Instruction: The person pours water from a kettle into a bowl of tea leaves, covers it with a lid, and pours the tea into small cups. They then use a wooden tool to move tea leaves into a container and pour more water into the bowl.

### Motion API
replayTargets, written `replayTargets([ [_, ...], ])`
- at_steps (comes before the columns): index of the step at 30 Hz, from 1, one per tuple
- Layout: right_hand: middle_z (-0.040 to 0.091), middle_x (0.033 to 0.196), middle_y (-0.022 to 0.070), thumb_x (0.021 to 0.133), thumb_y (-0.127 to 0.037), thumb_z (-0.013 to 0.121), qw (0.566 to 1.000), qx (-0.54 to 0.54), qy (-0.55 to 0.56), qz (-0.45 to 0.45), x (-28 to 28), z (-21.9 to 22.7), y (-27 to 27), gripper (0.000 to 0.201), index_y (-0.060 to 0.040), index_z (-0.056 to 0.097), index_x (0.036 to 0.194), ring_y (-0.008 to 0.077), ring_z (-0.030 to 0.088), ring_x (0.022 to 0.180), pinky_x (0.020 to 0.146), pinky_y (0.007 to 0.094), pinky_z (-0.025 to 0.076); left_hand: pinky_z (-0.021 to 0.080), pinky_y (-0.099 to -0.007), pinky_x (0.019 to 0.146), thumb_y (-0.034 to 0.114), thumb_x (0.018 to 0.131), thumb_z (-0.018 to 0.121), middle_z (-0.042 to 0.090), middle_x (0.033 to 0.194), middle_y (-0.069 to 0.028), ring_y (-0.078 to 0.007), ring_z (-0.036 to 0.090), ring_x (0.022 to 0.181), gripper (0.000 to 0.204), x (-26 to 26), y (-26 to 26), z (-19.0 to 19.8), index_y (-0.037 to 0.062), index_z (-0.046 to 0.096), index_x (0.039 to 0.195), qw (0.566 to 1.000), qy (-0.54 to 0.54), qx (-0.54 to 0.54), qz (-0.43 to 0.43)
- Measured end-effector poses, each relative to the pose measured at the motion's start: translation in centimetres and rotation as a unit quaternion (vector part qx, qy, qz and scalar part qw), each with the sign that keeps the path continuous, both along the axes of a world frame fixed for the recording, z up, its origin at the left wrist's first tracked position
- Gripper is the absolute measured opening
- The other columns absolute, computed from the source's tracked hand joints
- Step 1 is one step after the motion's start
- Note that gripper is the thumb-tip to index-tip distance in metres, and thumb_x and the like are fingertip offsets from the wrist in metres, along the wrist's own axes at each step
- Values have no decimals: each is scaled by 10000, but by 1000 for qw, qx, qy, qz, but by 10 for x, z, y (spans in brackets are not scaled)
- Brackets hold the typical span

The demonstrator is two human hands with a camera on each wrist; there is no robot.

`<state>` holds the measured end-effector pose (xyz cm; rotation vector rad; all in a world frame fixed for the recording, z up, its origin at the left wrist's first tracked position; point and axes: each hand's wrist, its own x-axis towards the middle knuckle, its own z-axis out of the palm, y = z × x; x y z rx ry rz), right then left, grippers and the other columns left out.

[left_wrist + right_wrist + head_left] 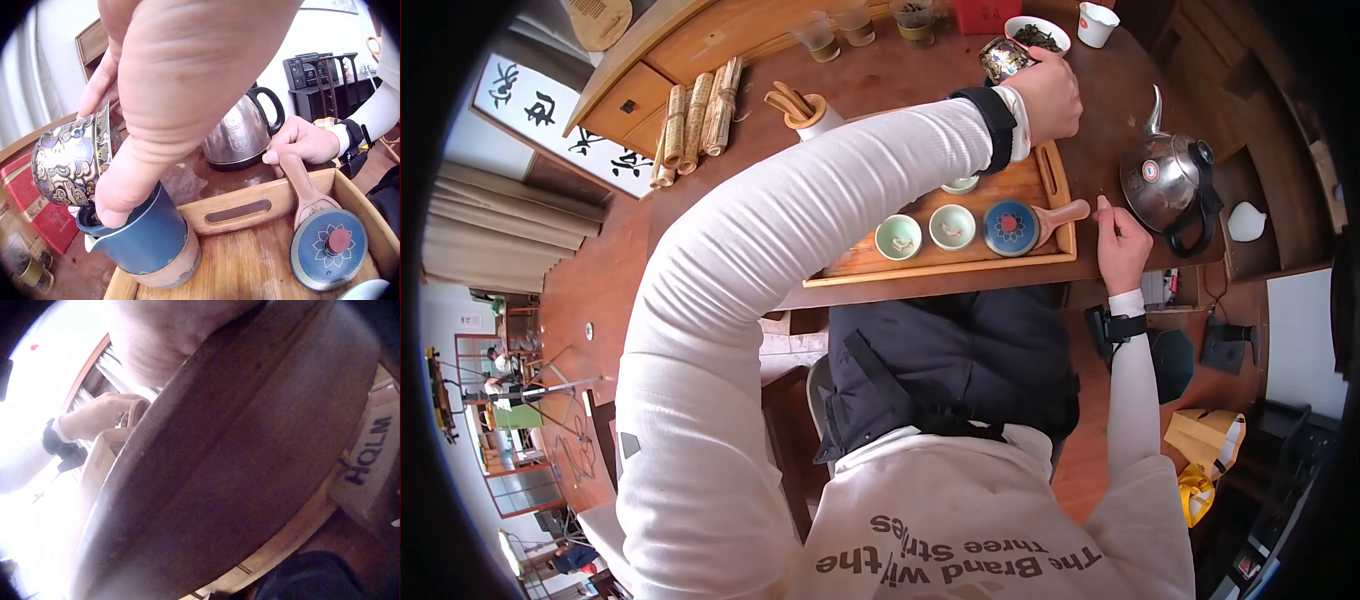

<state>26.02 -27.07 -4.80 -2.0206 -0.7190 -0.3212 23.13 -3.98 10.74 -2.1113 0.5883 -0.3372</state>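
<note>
My left hand [1055, 95] grips a patterned metallic-looking cup [1003, 62], thumb and fingers at its rim. The left wrist view has this cup [72, 162] tipped sideways over the mouth of a blue pitcher [147, 234] at the tray's corner; the cup's inside is hidden. My right hand [1124, 250] is at the table edge, fingers loosely curled, holding nothing visible. Its thumb is close beside the brown handle [1062, 214] of a blue-lidded pot [1010, 228]; contact cannot be told. In the right wrist view, the tabletop edge [237, 450] hides much.
Pale green cups [898, 237] share the wooden tray [970, 268] with the pot. A steel kettle [1165, 180] stands right of it. Behind are a bowl of dark leaves [1038, 36], a white cup [1098, 24] and glasses [856, 25]. Bamboo scrolls [698, 118] lie left.
</note>
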Motion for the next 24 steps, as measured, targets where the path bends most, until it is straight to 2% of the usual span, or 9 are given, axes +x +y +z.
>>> replayTargets([
  [11,665,722,147,976,-194,678,1000,21,17,8,0,0,3,271,30,699,824,236,613,609,615,336,477,589,-434,764,228,792,708,747,995,-155,-301,724,906,250,0,1,0,66,786,965,1000,1,2,9],
  [24,660,728,157,969,-182,686,999,20,28,2,-4,5,4,261,38,692,828,248,615,609,623,326,482,584,-418,751,203,804,703,748,981,-125,-280,719,900,193,-1,3,-5,92,787,937,999,-35,13,-11],
])
